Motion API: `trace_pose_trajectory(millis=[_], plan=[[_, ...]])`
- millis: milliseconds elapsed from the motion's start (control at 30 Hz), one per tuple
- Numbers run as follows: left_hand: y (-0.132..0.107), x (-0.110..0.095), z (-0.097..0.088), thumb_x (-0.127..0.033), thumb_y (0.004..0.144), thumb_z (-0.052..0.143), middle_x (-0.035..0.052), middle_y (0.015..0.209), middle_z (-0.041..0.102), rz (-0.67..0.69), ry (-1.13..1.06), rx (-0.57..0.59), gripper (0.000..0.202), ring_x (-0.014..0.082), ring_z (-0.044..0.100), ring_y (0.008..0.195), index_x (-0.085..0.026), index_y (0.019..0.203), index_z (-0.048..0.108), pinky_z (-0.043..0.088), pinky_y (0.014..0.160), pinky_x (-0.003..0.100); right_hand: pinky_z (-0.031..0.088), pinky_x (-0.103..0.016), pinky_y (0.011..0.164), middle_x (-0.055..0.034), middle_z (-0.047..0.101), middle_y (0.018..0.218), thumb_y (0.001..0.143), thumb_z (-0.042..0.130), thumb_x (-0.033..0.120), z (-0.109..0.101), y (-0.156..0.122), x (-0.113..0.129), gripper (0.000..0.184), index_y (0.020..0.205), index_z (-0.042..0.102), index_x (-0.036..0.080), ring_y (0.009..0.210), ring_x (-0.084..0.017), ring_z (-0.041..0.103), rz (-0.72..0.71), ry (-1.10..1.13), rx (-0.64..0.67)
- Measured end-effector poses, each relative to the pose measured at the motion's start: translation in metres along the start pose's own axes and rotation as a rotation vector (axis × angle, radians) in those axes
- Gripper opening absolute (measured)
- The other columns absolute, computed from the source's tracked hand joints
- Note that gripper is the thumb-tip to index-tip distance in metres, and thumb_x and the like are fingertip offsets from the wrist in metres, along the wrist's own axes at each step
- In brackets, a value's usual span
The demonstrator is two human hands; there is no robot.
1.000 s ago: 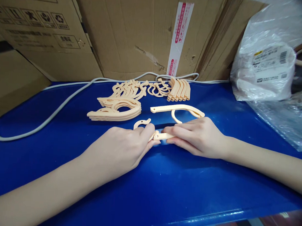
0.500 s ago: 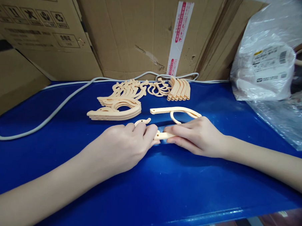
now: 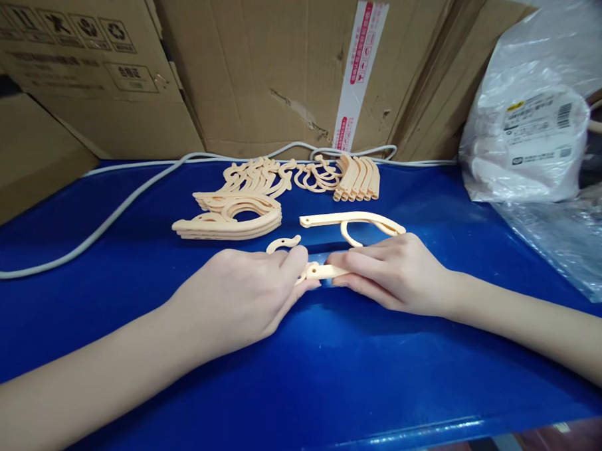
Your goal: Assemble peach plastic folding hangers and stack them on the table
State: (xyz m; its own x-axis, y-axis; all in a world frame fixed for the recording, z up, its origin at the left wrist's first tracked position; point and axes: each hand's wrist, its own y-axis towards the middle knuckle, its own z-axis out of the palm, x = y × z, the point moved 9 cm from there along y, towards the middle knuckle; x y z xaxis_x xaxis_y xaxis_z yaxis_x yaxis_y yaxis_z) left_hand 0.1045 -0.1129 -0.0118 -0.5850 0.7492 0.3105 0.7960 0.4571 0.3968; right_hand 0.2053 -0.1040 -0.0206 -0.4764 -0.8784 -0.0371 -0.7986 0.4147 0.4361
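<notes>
My left hand (image 3: 248, 293) is closed, pinching a small peach plastic hook piece (image 3: 283, 243) whose curved end sticks out above the fingers. My right hand (image 3: 393, 273) is closed on a peach plastic hanger arm (image 3: 323, 272); its end meets the hook piece between my two hands. Both hands rest low over the blue table (image 3: 324, 373). Just behind my right hand lies a second loose hanger arm (image 3: 354, 221).
A stack of peach hanger parts (image 3: 231, 219) lies behind my left hand, with more arms and hooks (image 3: 333, 177) further back. A white cable (image 3: 133, 195) runs along the left. Cardboard boxes (image 3: 268, 64) form the back wall. Plastic bags (image 3: 534, 136) sit at right.
Hardly anything moved. The fingers of my left hand shifted slightly on the hook piece, covering it more half a second ago and showing its curved end again now.
</notes>
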Motion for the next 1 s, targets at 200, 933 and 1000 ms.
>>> trace_pose_trajectory(millis=[200, 933, 1000], plan=[[-0.003, 0.000, 0.003, -0.028, 0.107, 0.023, 0.0001, 0.051, 0.055, -0.010, -0.014, 0.031, 0.042, 0.0202, 0.057, 0.036, -0.016, 0.081, 0.054, 0.030, 0.033, 0.029, 0.041, -0.023, 0.053, 0.0000, 0.075, 0.079, 0.107, 0.038, 0.034, 0.001, 0.001, 0.001, 0.032, 0.113, 0.064, 0.017, 0.059, -0.010, 0.067, 0.005, -0.002, 0.009], [0.000, -0.014, -0.014, -0.020, 0.094, 0.044, -0.0002, 0.055, 0.052, 0.155, 0.236, -0.123, 0.026, 0.0186, 0.057, 0.046, -0.020, 0.069, 0.052, 0.038, 0.042, 0.031, 0.044, -0.022, 0.061, -0.0025, 0.076, 0.086, 0.106, 0.042, 0.033, 0.011, -0.004, -0.008, 0.029, 0.117, 0.064, 0.017, 0.066, -0.011, 0.068, 0.076, 0.213, 0.134], [0.001, -0.013, -0.014, -0.020, 0.094, 0.044, 0.0001, 0.056, 0.053, 0.143, 0.225, -0.125, 0.026, 0.0186, 0.058, 0.048, -0.020, 0.069, 0.052, 0.039, 0.043, 0.032, 0.044, -0.022, 0.062, -0.0032, 0.077, 0.086, 0.105, 0.043, 0.032, 0.011, -0.004, -0.009, 0.029, 0.118, 0.064, 0.017, 0.068, -0.012, 0.069, 0.076, 0.215, 0.136]])
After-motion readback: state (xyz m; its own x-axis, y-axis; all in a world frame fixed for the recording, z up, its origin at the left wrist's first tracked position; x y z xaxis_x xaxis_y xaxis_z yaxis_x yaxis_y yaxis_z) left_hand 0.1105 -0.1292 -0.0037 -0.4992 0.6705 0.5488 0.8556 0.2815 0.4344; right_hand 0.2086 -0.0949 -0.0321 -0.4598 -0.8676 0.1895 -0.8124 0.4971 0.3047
